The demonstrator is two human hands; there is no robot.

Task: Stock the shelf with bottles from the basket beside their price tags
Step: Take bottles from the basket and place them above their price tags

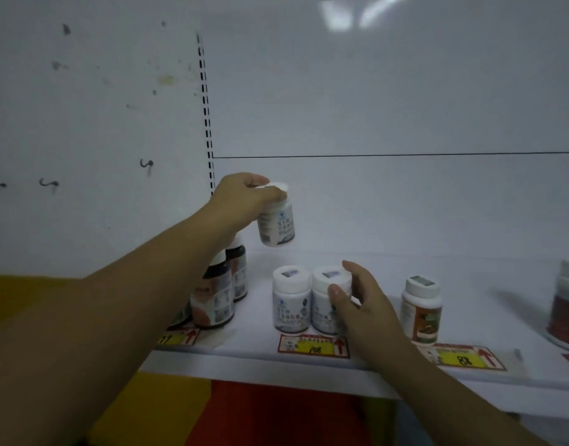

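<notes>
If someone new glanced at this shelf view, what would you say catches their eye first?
Most striking is the white bottle held in the air by its cap in the left hand, above the white shelf near its back panel. Just below, the right hand grips the right one of two matching white bottles standing side by side behind a red and yellow price tag. Dark bottles stand to the left.

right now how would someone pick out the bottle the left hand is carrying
Start at the white shelf, with red and yellow price tags on its front edge. Above the pair of white bottles behind the middle tag, the left hand grips a matching white bottle by its cap. It alone hangs tilted in the air.
</notes>
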